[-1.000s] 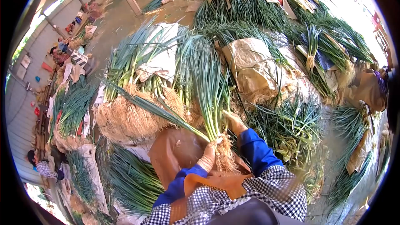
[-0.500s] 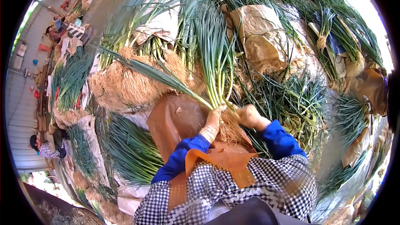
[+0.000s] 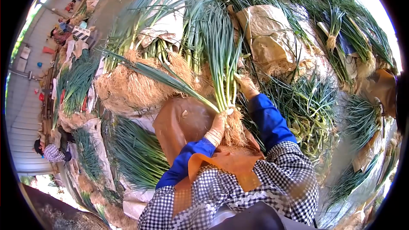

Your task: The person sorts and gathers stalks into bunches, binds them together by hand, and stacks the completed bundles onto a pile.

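A bunch of green onions (image 3: 219, 51) stands up from my lap, its long green leaves pointing away from me and its tan roots (image 3: 233, 132) hanging nearest my body. My left hand (image 3: 218, 124) is wrapped round the white stems just above the roots. One thick group of leaves (image 3: 162, 76) leans out to the left from the same grip. Higher up on the right side of the bunch, my right hand (image 3: 247, 87) pinches an outer stalk; its fingertips are partly hidden. Under the bunch lies a brown apron (image 3: 179, 115) across my lap.
Rooted bundles of green onions (image 3: 136, 81) lie ahead on the left, partly under a pale sack (image 3: 164, 21). Ahead on the right is a brown paper sack (image 3: 268, 34). Loose trimmed leaves (image 3: 306, 115) are piled at my right. Another person (image 3: 53, 151) sits far left.
My right hand has moved up and forward from beside the roots to the stalks higher on the bunch. The left hand keeps its hold at the base.
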